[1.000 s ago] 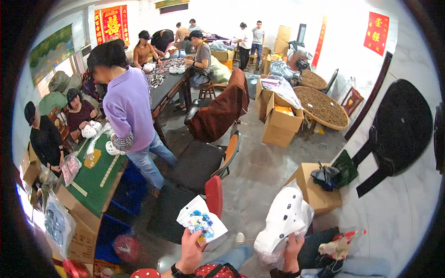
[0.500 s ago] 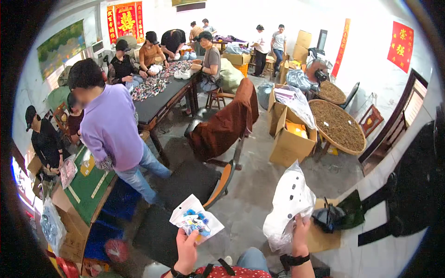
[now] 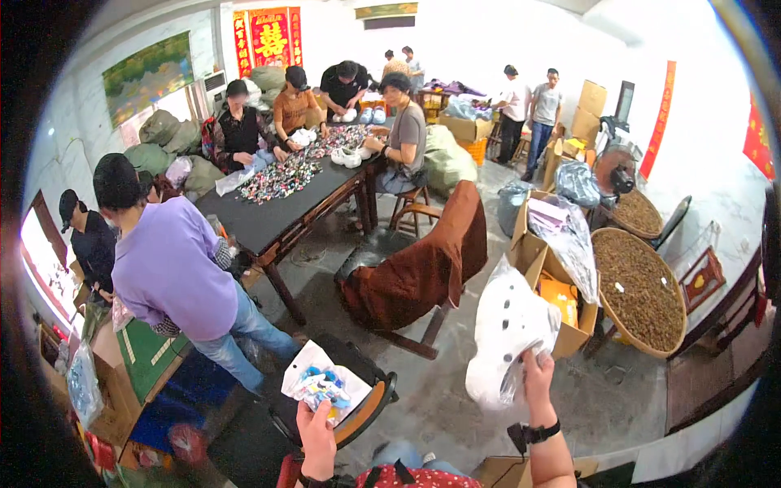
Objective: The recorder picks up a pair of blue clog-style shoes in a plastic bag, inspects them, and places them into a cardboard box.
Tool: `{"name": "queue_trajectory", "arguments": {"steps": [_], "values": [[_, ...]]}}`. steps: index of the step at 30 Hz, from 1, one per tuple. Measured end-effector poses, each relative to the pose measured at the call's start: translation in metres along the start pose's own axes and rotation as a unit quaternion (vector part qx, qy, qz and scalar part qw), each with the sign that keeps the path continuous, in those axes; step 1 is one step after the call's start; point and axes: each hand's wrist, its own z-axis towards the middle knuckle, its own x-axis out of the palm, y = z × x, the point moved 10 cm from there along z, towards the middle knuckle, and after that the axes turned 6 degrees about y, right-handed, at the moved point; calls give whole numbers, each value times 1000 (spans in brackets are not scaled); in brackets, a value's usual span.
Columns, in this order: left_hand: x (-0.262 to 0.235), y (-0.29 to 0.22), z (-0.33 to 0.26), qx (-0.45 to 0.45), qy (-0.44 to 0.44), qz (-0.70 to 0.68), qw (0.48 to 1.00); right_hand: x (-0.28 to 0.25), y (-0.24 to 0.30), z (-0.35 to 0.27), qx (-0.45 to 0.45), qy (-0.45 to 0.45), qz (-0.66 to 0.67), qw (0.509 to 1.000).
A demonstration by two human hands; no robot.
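Left hand (image 3: 318,439) closed on flat square packet (image 3: 325,384); right hand (image 3: 537,379) closed on bulging plastic bag (image 3: 508,329).

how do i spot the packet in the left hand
From the brown-draped chair mid-view, look down and left to the left hand. It holds the packet: small, white, blue pieces showing, unlike the larger dark-spotted white bag in the right hand.

bright overall; back wall (image 3: 480,37) washed out, glare in the opening (image 3: 50,262) at left, fisheye edges bent and darkened to black.
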Motion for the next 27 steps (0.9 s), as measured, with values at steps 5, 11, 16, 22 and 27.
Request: {"name": "queue_trajectory", "arguments": {"steps": [5, 11, 16, 22, 27], "values": [[62, 22, 69, 25, -39, 3, 999, 7, -34, 143, 20, 17, 85, 996], [94, 88, 194, 53, -91, -16, 994, 29, -83, 293, 29, 18, 101, 994], [192, 115, 285, 34, -82, -20, 996, 20, -109, 414, 33, 61, 34, 997], [291, 152, 381, 29, -94, 0, 995, 12, -134, 574, 49, 37, 56, 997], [358, 166, 436, 56, -146, 23, 987, -2, -193, 715, 84, 74, 23, 993]]}}
